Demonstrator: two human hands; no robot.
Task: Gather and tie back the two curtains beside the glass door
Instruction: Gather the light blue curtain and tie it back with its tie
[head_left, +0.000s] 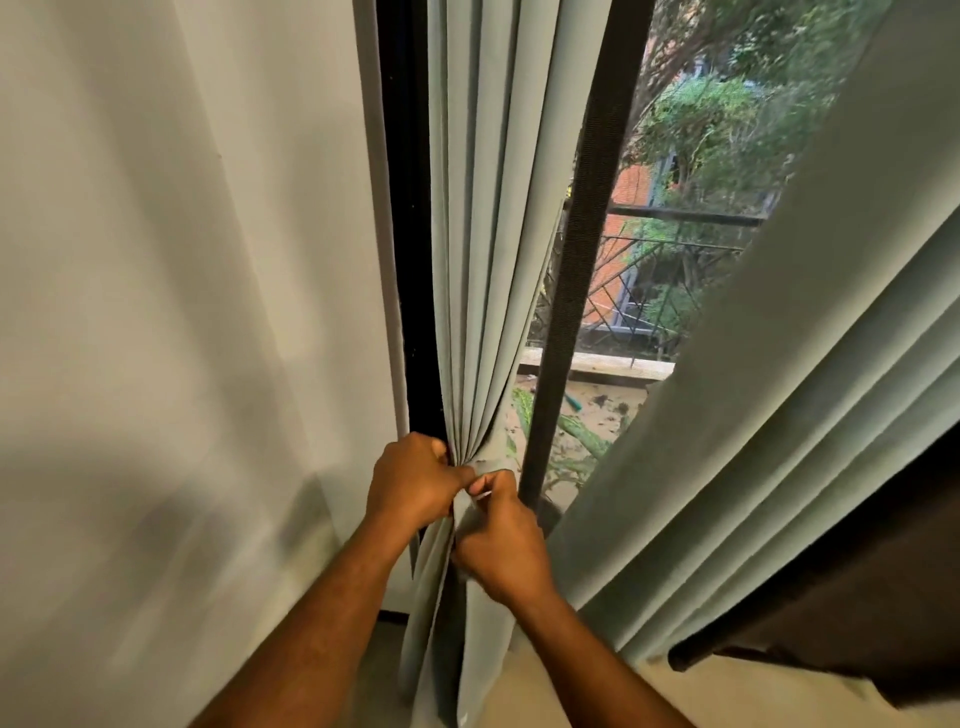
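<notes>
The left curtain (483, 234) hangs bunched into tight vertical pleats against the dark door frame (410, 260), its long axis running straight up and down. Both hands meet at its narrowest point, low on the frame. The left hand (413, 480) is clenched around the gathered folds on the frame side, and the right hand (501, 545) sits just below and to the glass side of it, fingers (488, 486) pinching something small and pale at the bundle; whether this is a tie-back strip or a fold of cloth cannot be told. The two hands touch, so neither is clearly nearer; the cloth lies directly ahead of both.

Judging by this, the first curtain is being fastened and the second is untouched. The right curtain (779, 389) slants loose, well away from the frame across the glass door (675, 260), with a dark lining (857, 597) showing on its far edge.

On the frame's other side is a plain pale wall (182, 312). Beyond the glass lie a balcony railing (675, 291), trees and a brick building. Pale floor (545, 686) shows below the hems.
</notes>
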